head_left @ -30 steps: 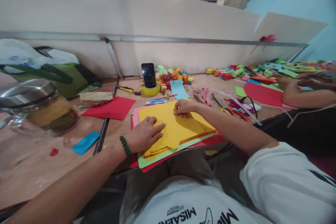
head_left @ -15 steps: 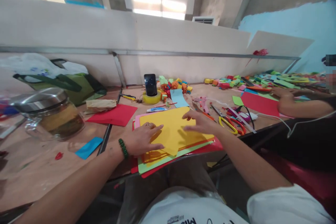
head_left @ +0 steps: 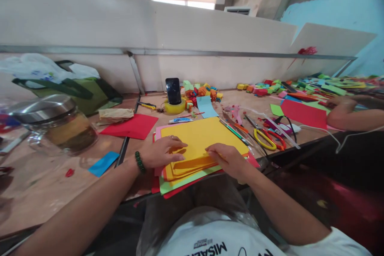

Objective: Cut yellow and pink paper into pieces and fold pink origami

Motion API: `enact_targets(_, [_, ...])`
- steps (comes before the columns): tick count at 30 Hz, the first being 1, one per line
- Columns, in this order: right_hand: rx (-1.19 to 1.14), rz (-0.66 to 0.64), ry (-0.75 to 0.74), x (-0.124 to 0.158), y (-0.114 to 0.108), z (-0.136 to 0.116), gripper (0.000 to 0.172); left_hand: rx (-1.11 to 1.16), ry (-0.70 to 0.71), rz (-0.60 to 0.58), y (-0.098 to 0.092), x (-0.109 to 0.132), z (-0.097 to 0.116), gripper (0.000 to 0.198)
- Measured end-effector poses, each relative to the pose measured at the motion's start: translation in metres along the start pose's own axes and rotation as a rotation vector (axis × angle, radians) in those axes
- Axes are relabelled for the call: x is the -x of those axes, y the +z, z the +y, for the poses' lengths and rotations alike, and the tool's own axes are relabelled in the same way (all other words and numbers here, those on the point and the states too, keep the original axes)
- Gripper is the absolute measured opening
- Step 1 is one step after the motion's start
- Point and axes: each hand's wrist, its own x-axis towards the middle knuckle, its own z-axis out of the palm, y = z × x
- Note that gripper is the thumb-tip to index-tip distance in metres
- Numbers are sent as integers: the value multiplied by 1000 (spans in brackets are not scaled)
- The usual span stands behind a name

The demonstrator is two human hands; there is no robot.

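Note:
A stack of coloured sheets lies at the table's front edge, with yellow paper [head_left: 198, 134] on top and orange, green and red sheets [head_left: 171, 194] showing below it. The near edge of the top yellow sheet is lifted into a curl. My left hand [head_left: 162, 153] rests on the left side of the yellow paper, thumb and fingers apart. At the near right edge, my right hand [head_left: 229, 158] has its fingers closed on the raised yellow edge; the fingertips are partly hidden.
Yellow-handled scissors [head_left: 264, 139] and red-handled ones lie right of the stack. Behind it are a phone [head_left: 173, 91] on a tape roll [head_left: 174, 107] and paper cubes [head_left: 207, 93]. A glass teapot [head_left: 64, 132] stands left. Another person's arm [head_left: 354, 118] reaches in at right.
My right hand has come down and nearer, from above the right of the yellow sheet to its near edge, which now curls up. My left hand stays about where it was.

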Motion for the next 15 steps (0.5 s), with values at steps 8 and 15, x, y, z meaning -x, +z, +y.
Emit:
enact_targets(8, [-142,33,248,-12,-11,10,31,171,-16,-5,9,-7,-3,33])
enact_targets(15, [-375,-67,292,-17,-14,15,40,389,-188,179,25,-20,-3,26])
